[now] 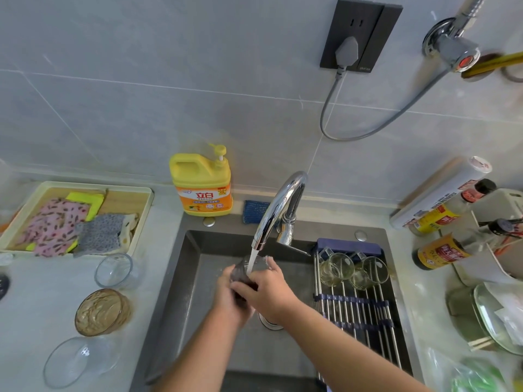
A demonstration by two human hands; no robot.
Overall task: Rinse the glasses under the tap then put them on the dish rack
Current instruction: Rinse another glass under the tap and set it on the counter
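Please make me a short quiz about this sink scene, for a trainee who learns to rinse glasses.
1. True or false: water from the tap reaches the glass that the left hand and right hand hold.
2. How many glass cups lie on the dish rack?
3. Where do three other glasses stand? A) on the counter left of the sink; B) inside the sink; C) on the dish rack.
Key: 1 true; 2 two; 3 A.

Bright, even light; wide-angle bending at edges; right corner perhaps motion-blurred.
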